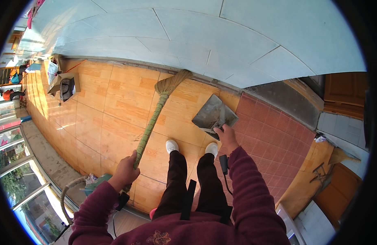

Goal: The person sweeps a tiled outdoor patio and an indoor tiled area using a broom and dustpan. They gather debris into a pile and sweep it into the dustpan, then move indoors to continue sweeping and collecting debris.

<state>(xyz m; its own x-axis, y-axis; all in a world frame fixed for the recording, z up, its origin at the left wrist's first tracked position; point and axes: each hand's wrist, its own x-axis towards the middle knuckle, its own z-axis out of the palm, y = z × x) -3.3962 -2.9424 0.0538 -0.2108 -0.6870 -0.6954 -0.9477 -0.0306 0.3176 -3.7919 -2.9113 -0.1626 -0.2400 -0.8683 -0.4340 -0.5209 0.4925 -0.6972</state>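
My left hand (pixel 126 169) is closed round the lower end of a long broom handle wrapped in green. The broom (pixel 149 122) slants up and away to the right, and its straw head (pixel 172 83) rests at the foot of the light blue tiled wall. In my right hand (pixel 227 137) is the handle of a grey metal dustpan (pixel 209 110). The pan lies to the right of the broom head, at or just above the floor; I cannot tell which. Its handle is partly hidden by my fingers.
Wood-patterned tiles (pixel 90 110) cover the floor, meeting red ribbed tiles (pixel 270 139) on the right. Cardboard boxes (pixel 76 79) with things inside stand far left. A second straw broom (pixel 341 156) and brown doors are at the right. Windows (pixel 29 183) line the left side.
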